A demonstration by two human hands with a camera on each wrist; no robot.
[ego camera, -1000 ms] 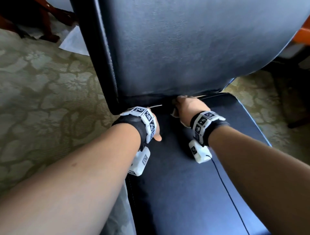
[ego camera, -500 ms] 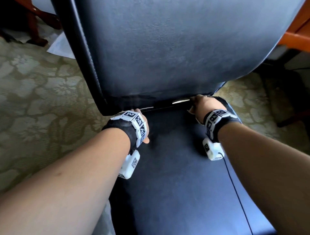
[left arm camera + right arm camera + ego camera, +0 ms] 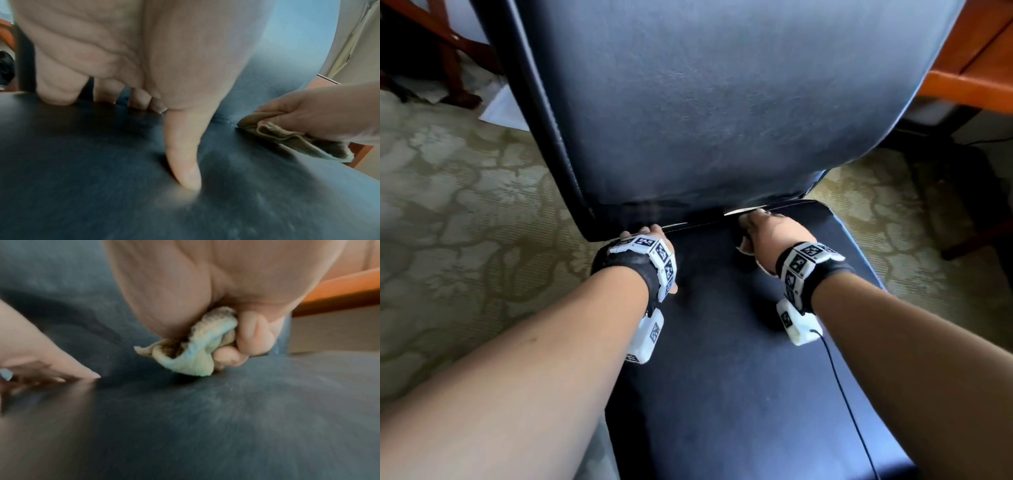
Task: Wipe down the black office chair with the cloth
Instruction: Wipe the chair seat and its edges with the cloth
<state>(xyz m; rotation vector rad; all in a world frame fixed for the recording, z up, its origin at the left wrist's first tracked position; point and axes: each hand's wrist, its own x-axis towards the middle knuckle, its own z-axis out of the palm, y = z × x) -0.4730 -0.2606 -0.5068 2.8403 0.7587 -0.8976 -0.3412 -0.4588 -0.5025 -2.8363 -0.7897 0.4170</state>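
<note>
The black office chair fills the head view, its backrest (image 3: 722, 102) upright and its seat (image 3: 739, 377) below. My left hand (image 3: 650, 240) rests on the seat's rear left by the crease, its fingers straight and its thumb (image 3: 185, 154) pressing into the seat (image 3: 102, 178). My right hand (image 3: 767, 229) grips a bunched pale green-beige cloth (image 3: 197, 352) and presses it into the crease where the seat (image 3: 205, 426) meets the backrest. The cloth (image 3: 287, 138) shows folded under the right hand (image 3: 318, 113). Only a sliver of the cloth (image 3: 744, 245) peeks out in the head view.
Patterned beige carpet (image 3: 465, 222) surrounds the chair. Orange wooden furniture (image 3: 969, 68) stands at the back right, and dark wooden legs (image 3: 452, 61) at the back left beside a white sheet (image 3: 503, 109) on the floor. A thin black cable (image 3: 849, 404) trails from my right wrist across the seat.
My right hand slid the cloth to the right along the crease, then came partly back toward the middle. My left hand stayed planted on the seat's rear left.
</note>
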